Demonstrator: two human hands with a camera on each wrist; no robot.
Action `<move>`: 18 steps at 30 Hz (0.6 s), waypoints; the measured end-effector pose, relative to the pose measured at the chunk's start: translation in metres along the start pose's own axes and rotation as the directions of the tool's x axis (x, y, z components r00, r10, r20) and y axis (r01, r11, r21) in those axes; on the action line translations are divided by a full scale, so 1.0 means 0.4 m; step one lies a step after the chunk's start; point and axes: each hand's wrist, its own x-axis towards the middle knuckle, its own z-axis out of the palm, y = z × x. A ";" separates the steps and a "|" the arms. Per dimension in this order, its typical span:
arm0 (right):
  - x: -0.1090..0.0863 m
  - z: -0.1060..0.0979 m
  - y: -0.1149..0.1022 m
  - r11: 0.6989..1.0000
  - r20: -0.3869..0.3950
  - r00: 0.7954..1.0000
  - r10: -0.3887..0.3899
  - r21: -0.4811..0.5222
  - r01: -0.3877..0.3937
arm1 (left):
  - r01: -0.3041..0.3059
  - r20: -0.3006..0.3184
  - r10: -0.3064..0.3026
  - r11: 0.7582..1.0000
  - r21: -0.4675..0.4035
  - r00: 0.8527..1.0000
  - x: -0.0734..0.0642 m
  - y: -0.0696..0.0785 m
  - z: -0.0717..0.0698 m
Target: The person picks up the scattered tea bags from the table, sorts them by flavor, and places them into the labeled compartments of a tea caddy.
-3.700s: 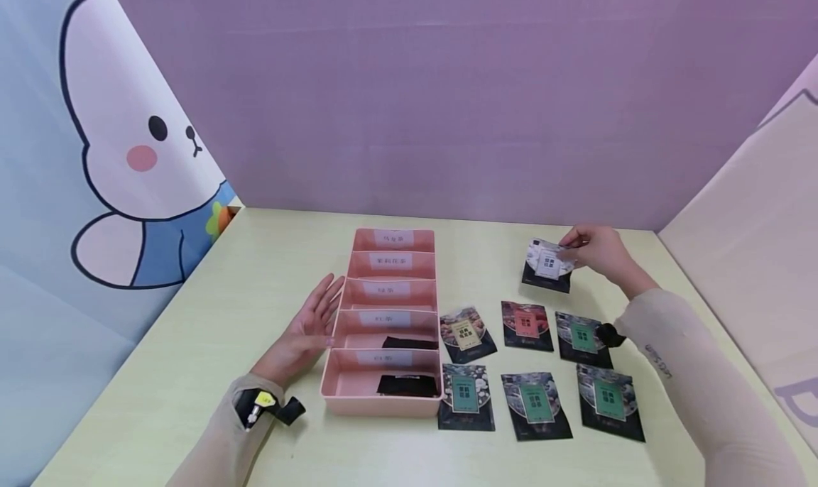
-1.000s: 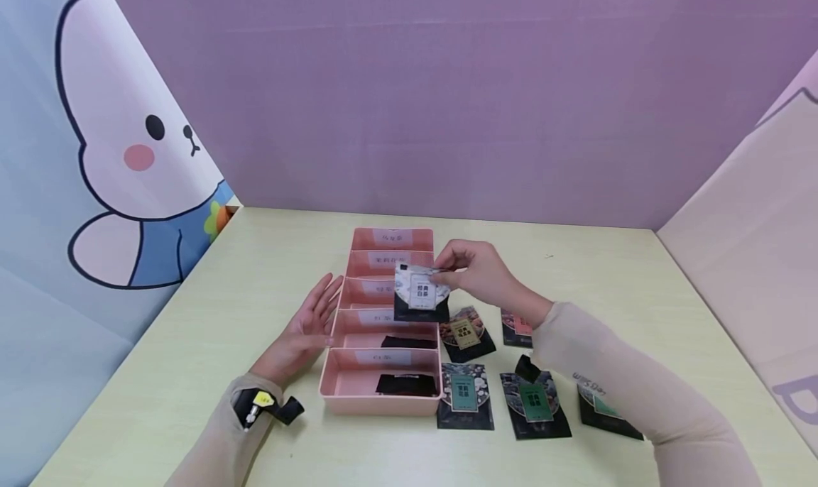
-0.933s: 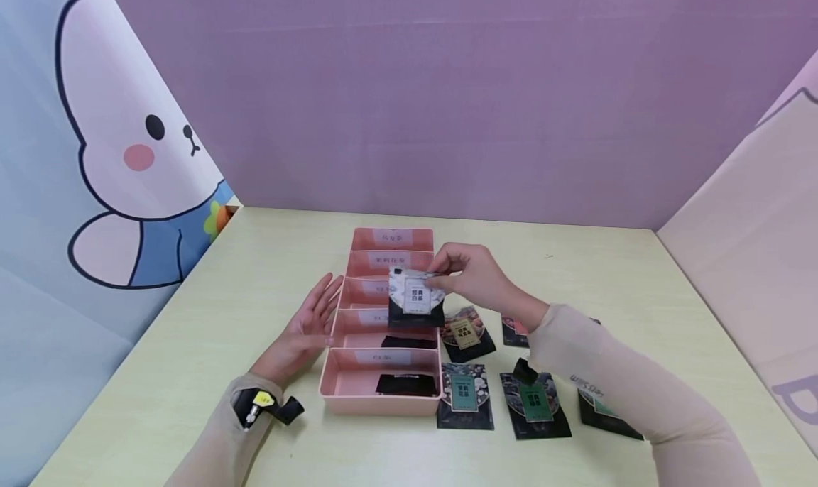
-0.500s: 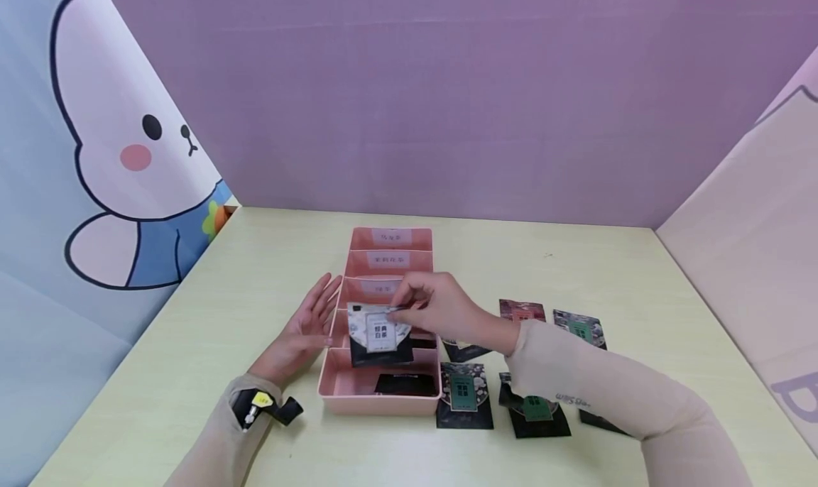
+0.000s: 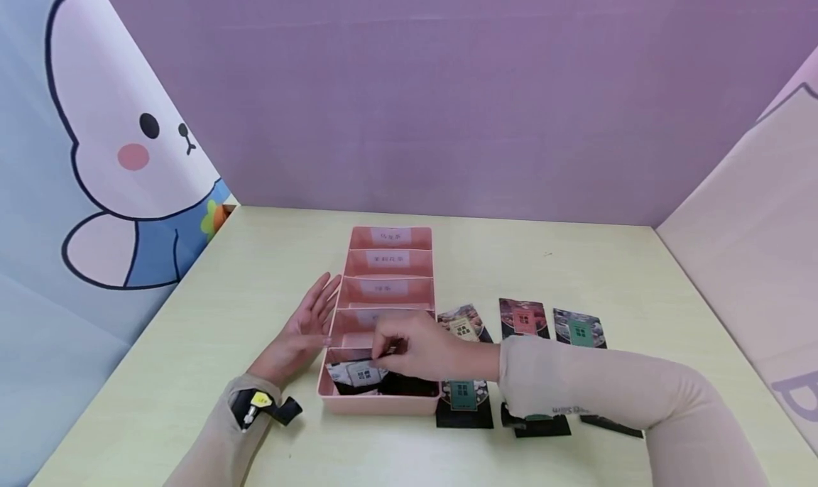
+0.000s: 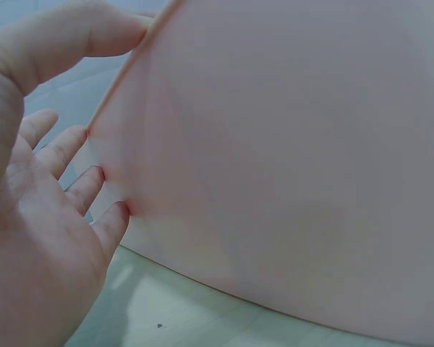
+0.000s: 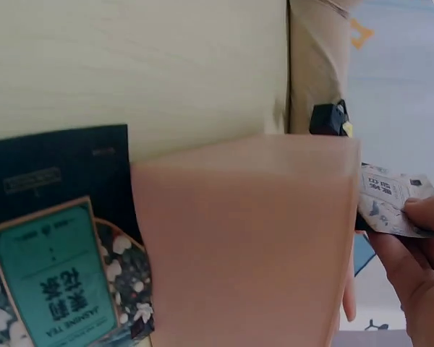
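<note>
My right hand (image 5: 422,345) pinches a white-and-black tea sachet (image 5: 358,375) by its top corner. In the head view the sachet is tilted in the nearest compartment of the pink divided box (image 5: 383,405), beside a dark sachet (image 5: 412,385). The right wrist view shows thumb and fingers on the pale upper part of the held sachet (image 7: 394,199), just beyond the box wall (image 7: 253,231). On the box's left side my left hand (image 5: 300,338) lies with fingers extended. In the left wrist view its fingertips touch the wall (image 6: 275,173), with the thumb at the rim.
Right of the box lie several sachets: a yellow-labelled one (image 5: 465,325), a red-labelled one (image 5: 524,319), a green-labelled one (image 5: 580,331) and a jasmine tea sachet (image 5: 464,405). My right sleeve covers parts of others. Paper labels mark the box's compartments. A purple cloth (image 5: 447,104) hangs behind the table.
My right hand has carried the white sachet from the back right of the table leftward over the box, then nearer and down into the nearest compartment. My left hand has stayed at the box.
</note>
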 end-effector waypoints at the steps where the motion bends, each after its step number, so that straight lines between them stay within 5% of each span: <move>1: -0.003 0.003 -0.001 1.000 0.011 1.000 -0.009 0.001 0.009 | 0.005 -0.002 -0.005 1.000 0.003 1.000 0.000 0.002 0.001; 5: -0.012 0.011 -0.007 0.999 0.077 0.996 -0.039 -0.016 0.040 | 0.036 -0.024 -0.036 0.999 0.017 0.999 0.000 0.010 0.006; 10: -0.022 0.012 -0.015 0.984 0.182 0.981 -0.067 -0.150 0.095 | 0.064 -0.043 -0.062 0.998 0.029 0.997 0.001 0.019 0.013; 18: -0.034 0.006 -0.020 0.940 0.376 0.926 -0.035 -0.301 0.158 | 0.059 -0.041 -0.057 0.998 0.030 0.998 0.002 0.016 0.013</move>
